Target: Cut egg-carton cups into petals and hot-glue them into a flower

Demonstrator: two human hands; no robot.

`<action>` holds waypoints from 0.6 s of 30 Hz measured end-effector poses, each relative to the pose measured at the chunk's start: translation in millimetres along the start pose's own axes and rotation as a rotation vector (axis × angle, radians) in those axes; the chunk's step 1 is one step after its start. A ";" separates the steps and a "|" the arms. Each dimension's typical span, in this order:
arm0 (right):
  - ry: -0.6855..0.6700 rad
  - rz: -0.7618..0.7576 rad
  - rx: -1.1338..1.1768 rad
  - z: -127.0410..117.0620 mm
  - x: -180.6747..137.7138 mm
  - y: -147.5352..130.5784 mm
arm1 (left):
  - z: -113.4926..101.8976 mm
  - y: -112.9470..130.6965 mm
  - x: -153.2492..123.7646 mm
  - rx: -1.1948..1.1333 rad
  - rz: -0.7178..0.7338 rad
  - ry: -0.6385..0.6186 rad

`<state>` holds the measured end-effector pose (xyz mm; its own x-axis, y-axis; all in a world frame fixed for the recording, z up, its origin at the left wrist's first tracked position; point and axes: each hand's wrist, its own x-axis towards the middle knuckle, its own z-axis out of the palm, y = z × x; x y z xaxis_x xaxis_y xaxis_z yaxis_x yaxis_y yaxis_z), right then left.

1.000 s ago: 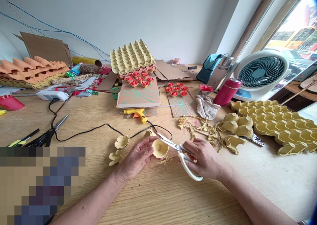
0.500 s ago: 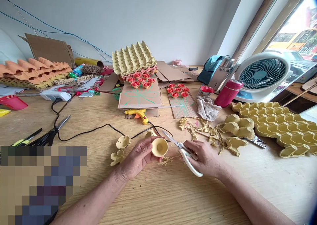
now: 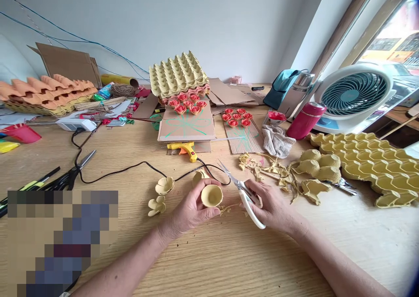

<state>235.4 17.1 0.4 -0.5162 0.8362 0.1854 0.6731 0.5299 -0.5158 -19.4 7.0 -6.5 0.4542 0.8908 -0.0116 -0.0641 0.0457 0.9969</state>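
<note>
At the far left, orange egg trays (image 3: 49, 90) lie stacked at the back of the wooden table (image 3: 131, 249), and nearer, dark-handled scissors (image 3: 73, 172) lie beside a black cord (image 3: 114, 168). Further right, two small petalled pieces (image 3: 164, 186) sit one in front of the other, just left of the left hand (image 3: 196, 207). Beyond that hand, a yellow glue gun (image 3: 183, 150) lies before a cardboard sheet (image 3: 186, 129) topped with red flowers (image 3: 187, 104). The left hand pinches a pale cup (image 3: 212, 196) between thumb and fingers, its open side tipped toward the viewer, above the table's middle. Right of it, the right hand (image 3: 273, 205) is curled around the handles of white-handled scissors (image 3: 250, 207); the blades point up and left, apart from the cup, though how far they are parted is hard to make out. Past this hand lie torn scraps (image 3: 268, 171), a four-domed piece (image 3: 319, 165) and, rightmost, a yellow egg tray (image 3: 363, 159).
</note>
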 end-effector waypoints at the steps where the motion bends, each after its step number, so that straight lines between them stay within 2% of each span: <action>1: 0.005 -0.001 0.002 0.0 0.0 0.2 | 0.5 0.0 -0.1 0.000 0.001 -0.001; 18: 0.023 -0.010 0.066 -0.7 0.5 -0.3 | 0.0 -4.4 2.0 0.006 0.050 0.036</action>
<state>235.3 17.5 1.3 -0.5100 0.8344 0.2093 0.6310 0.5282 -0.5682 -18.2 8.5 -11.0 0.4182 0.9076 0.0360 -0.0809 -0.0023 0.9967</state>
